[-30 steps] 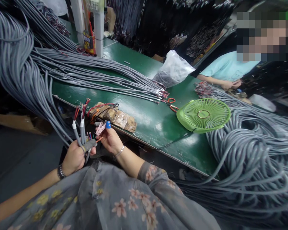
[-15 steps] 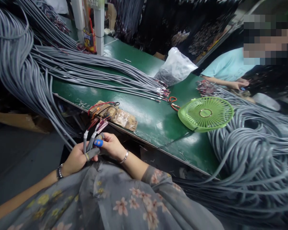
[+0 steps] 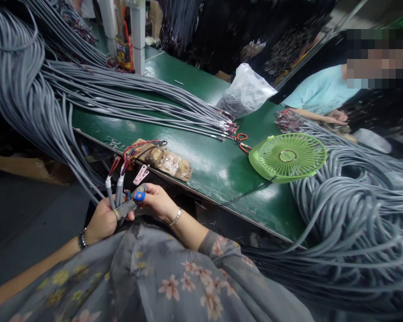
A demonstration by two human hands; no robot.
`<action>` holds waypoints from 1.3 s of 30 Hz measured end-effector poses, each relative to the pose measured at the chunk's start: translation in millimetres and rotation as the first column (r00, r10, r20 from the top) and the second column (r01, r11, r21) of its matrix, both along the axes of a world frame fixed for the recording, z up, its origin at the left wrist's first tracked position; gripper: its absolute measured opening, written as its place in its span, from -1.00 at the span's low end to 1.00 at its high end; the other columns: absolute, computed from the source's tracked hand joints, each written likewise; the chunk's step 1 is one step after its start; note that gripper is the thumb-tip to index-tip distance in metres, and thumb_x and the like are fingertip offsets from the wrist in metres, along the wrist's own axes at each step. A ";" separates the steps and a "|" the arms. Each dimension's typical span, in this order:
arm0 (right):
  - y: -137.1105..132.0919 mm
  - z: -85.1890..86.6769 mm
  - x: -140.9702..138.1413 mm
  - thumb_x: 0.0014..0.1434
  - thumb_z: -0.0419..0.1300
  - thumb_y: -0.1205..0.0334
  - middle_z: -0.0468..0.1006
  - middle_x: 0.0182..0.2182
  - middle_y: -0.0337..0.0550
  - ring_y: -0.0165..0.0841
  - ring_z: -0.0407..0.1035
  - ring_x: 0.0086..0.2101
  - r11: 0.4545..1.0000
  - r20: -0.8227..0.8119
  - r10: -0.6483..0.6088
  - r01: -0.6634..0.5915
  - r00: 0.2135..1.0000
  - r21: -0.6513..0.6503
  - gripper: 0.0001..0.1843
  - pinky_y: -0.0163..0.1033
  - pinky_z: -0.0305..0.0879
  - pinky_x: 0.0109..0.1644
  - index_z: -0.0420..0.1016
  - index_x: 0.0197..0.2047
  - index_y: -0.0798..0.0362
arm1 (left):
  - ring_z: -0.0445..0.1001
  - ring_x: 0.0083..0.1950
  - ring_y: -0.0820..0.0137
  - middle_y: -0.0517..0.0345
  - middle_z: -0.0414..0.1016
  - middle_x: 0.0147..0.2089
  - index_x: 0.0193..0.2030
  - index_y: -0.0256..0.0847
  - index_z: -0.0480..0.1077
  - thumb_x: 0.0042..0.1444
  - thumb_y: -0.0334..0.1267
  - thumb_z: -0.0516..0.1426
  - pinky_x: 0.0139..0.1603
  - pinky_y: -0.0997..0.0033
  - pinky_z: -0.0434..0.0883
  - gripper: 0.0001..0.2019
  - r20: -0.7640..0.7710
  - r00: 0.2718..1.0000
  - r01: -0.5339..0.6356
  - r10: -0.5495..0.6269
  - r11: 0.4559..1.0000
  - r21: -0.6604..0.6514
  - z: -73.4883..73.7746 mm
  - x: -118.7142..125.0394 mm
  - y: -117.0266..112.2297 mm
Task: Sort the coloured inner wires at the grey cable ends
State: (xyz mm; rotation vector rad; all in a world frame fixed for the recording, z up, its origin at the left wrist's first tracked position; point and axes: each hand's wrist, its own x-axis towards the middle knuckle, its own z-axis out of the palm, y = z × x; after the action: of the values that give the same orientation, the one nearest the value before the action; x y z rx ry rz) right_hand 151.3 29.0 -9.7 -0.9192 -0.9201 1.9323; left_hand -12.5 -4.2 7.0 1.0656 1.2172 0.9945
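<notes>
Closed round a few grey cables (image 3: 119,193), my left hand (image 3: 104,219) holds them upright in front of my lap, with a grey finger cover on its thumb. White bands and red and dark wires show at two cable tops. My right hand (image 3: 157,201) pinches the thin coloured wires (image 3: 128,194) of another cable end between thumb and finger; blue tape wraps one digit. Just beyond the fingers, a pink clip (image 3: 141,174) hangs by the table edge. Behind it lies a tape-covered cardboard piece (image 3: 168,162) with red and black leads.
On the green table (image 3: 201,179), a bundle of grey cables (image 3: 147,98) stretches across. A green fan (image 3: 288,156), a clear plastic bag (image 3: 245,91) and a large cable coil (image 3: 352,210) are to the right. A person in a light blue shirt (image 3: 319,91) works at the far right.
The cables in my left hand have shifted slightly left. Coloured wires now show at my right fingertips, and the pink clip has come into clear view.
</notes>
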 end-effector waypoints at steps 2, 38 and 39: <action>-1.4 0.3 -1.1 -0.25 0.59 -0.03 0.42 -0.61 -0.38 -0.53 0.17 -0.58 0.999 0.008 -0.041 0.041 0.999 0.018 -0.54 -0.34 0.14 -0.45 0.49 -0.49 0.06 | 0.42 -0.57 0.36 0.13 0.52 -0.67 -0.70 -0.14 0.53 -0.23 -0.05 0.44 -0.44 0.37 0.39 -0.71 0.013 0.999 -0.045 0.045 0.999 -0.008 2.0 1.2 -0.5; 34.4 -2.7 -8.4 0.22 0.27 -0.38 0.52 -0.47 -0.21 -0.44 0.31 -0.48 0.969 -0.176 -0.148 0.107 0.973 -0.224 -0.40 -0.37 0.30 -0.44 0.48 -0.38 0.05 | 0.36 -0.63 0.44 0.15 0.46 -0.71 -0.71 -0.18 0.51 -0.32 -0.09 0.46 -0.53 0.42 0.33 -0.72 0.143 0.976 -0.152 0.162 0.985 -0.083 19.4 12.5 9.7; 33.9 -1.2 -7.4 0.23 0.28 -0.36 0.52 -0.47 -0.21 -0.45 0.31 -0.48 0.968 -0.184 -0.138 0.093 0.973 -0.234 -0.42 -0.37 0.31 -0.43 0.48 -0.38 0.05 | 0.37 -0.63 0.44 0.15 0.46 -0.71 -0.70 -0.17 0.51 -0.32 -0.10 0.45 -0.53 0.42 0.33 -0.73 0.143 0.975 -0.161 0.171 0.984 -0.078 19.4 11.8 8.0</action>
State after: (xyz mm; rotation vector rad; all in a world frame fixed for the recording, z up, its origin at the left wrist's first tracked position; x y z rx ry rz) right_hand 143.9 62.9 -10.9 -0.8663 -0.5284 2.0114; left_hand -0.7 3.8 26.4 0.8318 1.2218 1.1341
